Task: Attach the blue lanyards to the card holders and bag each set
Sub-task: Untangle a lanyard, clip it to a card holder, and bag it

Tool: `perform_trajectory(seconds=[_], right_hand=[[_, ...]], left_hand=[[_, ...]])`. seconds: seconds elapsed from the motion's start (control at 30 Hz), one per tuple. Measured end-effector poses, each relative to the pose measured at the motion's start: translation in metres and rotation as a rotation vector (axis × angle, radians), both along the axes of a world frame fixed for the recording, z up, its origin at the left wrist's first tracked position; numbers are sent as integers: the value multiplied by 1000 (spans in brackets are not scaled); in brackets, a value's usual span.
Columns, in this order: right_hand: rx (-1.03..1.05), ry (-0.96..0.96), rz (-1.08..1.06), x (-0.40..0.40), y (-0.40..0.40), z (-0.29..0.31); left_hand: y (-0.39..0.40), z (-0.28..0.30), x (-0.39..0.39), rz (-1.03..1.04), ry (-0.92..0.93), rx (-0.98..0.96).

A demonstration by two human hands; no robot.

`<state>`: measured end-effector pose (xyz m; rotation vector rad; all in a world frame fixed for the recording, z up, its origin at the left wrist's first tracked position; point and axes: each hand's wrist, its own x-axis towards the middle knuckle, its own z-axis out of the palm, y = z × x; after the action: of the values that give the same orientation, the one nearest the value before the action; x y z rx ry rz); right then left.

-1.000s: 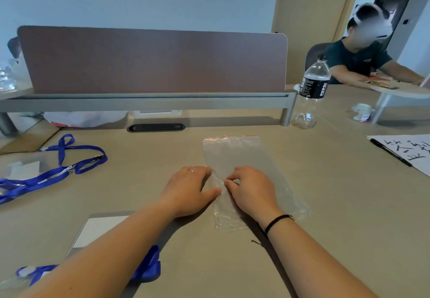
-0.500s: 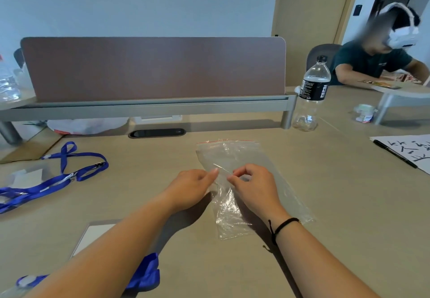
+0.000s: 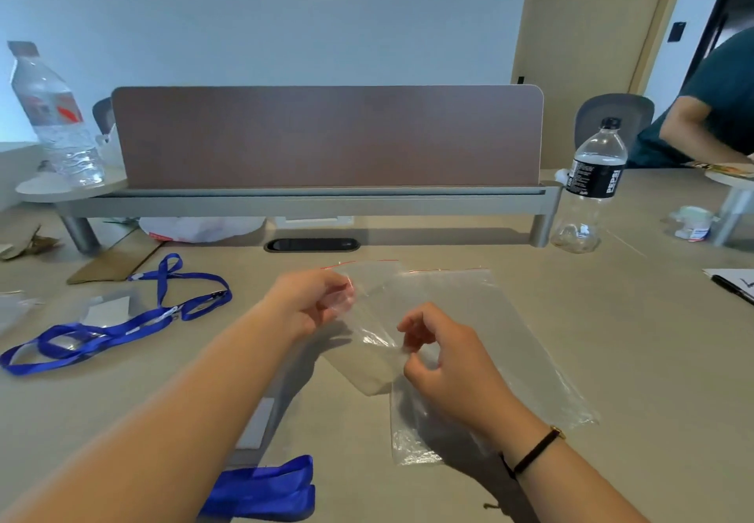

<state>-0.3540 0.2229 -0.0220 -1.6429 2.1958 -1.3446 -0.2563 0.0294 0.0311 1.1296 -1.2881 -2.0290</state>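
Note:
My left hand (image 3: pixel 308 306) pinches the red-striped top end of a clear zip bag (image 3: pixel 373 310) and holds it off the table. My right hand (image 3: pixel 442 359) pinches the same bag lower down, near its other end. Under them a second clear bag (image 3: pixel 497 339) lies flat on the table (image 3: pixel 612 359). A blue lanyard (image 3: pixel 118 328) lies looped at the left across a clear card holder (image 3: pixel 108 308). Another folded blue lanyard (image 3: pixel 265 490) sits at the near edge beside a card holder (image 3: pixel 257 424) partly hidden by my left arm.
A brown desk divider (image 3: pixel 326 138) on a grey rail crosses the back. A water bottle (image 3: pixel 55 114) stands at the far left, a Pepsi bottle (image 3: pixel 589 187) at the right. A pen (image 3: pixel 732 289) on paper lies at the right edge. Another person (image 3: pixel 718 106) sits beyond.
Both hands lay on the flat bags a second ago. They have since peeled one bag off and lifted it, my left hand going up and left with its top end.

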Motion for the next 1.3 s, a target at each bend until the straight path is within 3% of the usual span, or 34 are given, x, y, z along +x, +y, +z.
perform_trajectory(seconds=[0.13,0.27,0.4,0.53,0.63,0.8,0.97,1.1,1.3], right_hand=[[49,152,-28,-7,-1,-1],[15,248,-130,-19,0,2],[72,164,-137,-18,-9,2],[324,-13,-13,1,-19,3],[422,-44,28,13,-24,11],[268,-39,-45,51,-44,19],[213,18,71,109,-73,25],[218,172,78,125,-76,14],[180,77,69,117,-64,3]], left_hand=[[-4,14,43,-78,-65,-120],[6,16,93,-300,-163,-175],[26,10,130,-445,-169,-51],[30,2,142,-484,-177,-83],[24,-5,144,-462,-154,-88],[14,-19,147,-380,-102,-97],[4,-31,150,-228,-67,-198],[1,-37,154,-131,-25,-215],[9,-35,151,-203,-68,-367]])
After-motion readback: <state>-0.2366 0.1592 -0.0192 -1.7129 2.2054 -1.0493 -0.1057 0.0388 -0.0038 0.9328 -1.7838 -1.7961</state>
